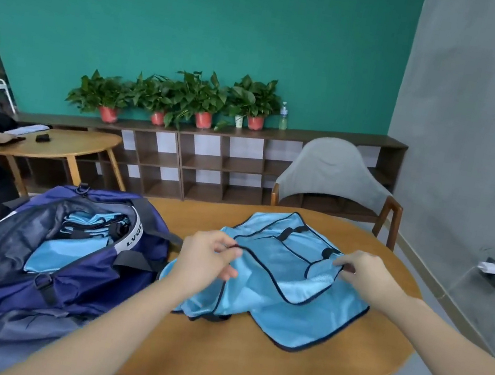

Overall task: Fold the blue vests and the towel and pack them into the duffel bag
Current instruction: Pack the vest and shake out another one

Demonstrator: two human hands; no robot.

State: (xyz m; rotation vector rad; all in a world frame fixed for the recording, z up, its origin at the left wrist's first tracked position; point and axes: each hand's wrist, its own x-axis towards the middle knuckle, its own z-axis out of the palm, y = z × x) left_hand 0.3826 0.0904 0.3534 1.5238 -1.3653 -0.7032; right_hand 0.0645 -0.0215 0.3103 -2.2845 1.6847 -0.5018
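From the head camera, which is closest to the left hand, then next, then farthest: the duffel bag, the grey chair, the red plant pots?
1. Duffel bag: just left of the left hand, on the same table.
2. Grey chair: behind the table, to the right.
3. Red plant pots: on the shelf at the back wall.

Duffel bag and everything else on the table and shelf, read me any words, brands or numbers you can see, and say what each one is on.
"LVQU": dark letters on the grey band at the duffel bag opening; further letters are hidden by a fold.
Bottle on the shelf: label too small to read.
Vest: no text visible.
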